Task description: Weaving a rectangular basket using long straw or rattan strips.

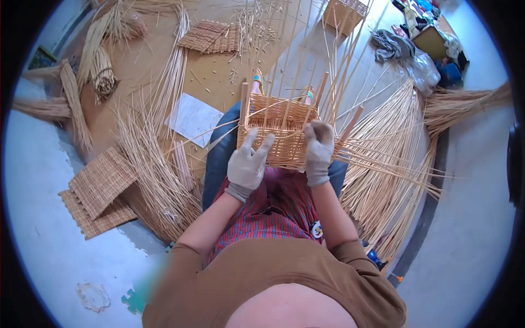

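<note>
A half-woven wicker basket (284, 147) rests on my lap between my knees, with wooden posts (244, 104) at its corners and long upright strands rising from it. My left hand (247, 165), in a pale grey glove, lies against the near left part of the basket with its fingers spread. My right hand (319, 150), gloved the same way, is closed at the near right corner of the rim. Its fingertips pinch at a thin wicker strand there, though the fingers partly hide it. Loose strand ends (383, 163) stick out to the right of the basket.
Long loose strands lie in heaps to my right (383, 136) and left (147, 169). Woven mats (104, 180) lie at left, more mats (210, 37) ahead. A white sheet (194, 119) is by my left knee. A box (343, 16) and grey cloth (391, 45) stand farther off.
</note>
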The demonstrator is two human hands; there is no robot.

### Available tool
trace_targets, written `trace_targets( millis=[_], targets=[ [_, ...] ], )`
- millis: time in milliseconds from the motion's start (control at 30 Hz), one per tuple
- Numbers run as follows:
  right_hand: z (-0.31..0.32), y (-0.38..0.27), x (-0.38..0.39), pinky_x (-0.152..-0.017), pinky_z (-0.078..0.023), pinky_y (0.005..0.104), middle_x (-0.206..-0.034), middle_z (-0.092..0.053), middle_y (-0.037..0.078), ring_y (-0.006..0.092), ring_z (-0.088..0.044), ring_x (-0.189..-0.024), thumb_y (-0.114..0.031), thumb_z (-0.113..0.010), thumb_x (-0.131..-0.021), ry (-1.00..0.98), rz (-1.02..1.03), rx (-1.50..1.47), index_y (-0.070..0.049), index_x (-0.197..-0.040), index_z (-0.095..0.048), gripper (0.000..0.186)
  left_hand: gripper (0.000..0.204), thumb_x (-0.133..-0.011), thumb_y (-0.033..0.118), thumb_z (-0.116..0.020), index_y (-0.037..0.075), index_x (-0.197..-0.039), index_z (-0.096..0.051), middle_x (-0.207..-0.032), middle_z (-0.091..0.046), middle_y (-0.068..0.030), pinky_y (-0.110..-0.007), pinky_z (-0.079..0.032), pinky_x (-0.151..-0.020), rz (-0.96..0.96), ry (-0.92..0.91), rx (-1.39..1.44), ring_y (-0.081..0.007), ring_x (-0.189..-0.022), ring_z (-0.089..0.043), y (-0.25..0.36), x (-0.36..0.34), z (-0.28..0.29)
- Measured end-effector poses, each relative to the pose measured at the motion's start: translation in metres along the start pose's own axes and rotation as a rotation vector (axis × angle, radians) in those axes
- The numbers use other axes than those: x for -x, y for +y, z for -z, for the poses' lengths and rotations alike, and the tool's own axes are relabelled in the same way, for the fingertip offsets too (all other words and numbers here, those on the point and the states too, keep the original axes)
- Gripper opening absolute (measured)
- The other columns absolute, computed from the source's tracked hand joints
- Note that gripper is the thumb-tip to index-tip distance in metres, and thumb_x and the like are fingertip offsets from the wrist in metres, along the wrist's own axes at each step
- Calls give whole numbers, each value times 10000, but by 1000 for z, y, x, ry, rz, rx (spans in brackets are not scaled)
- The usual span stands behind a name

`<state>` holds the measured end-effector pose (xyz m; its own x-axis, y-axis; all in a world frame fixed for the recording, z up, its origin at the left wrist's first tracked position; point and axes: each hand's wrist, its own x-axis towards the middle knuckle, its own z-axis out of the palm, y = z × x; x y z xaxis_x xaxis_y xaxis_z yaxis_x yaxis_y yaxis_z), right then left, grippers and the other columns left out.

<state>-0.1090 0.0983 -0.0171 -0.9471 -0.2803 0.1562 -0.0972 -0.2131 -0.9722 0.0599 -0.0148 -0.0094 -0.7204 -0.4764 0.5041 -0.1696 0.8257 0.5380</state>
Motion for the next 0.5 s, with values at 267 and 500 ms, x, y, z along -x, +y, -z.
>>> trace_targets(
  millis=[267,500],
  targets=[
    [-8,-3,0,-710,-502,245,-931,-662,33,101,-609,-812,10,-667,-941,49,-10,-165,-70,-1057,-613,151,746,-943,104,-530,412,-1569,-268,-1565,-300,-291,-339,-534,-602,74,-325,-554,-199,-661,-633,-16,-16,-29],
    [-23,-24,-25,-714,-500,254,-1013,-666,79,120,-620,-847,-43,-671,-948,-78,51,70,-74,-1142,-596,211,824,-922,100,-550,415,-1589,-181,-1482,-396,-309,-368,-523,-489,156,-464,-515,-214,-543,-620,-4,-25,-23]
  ],
)
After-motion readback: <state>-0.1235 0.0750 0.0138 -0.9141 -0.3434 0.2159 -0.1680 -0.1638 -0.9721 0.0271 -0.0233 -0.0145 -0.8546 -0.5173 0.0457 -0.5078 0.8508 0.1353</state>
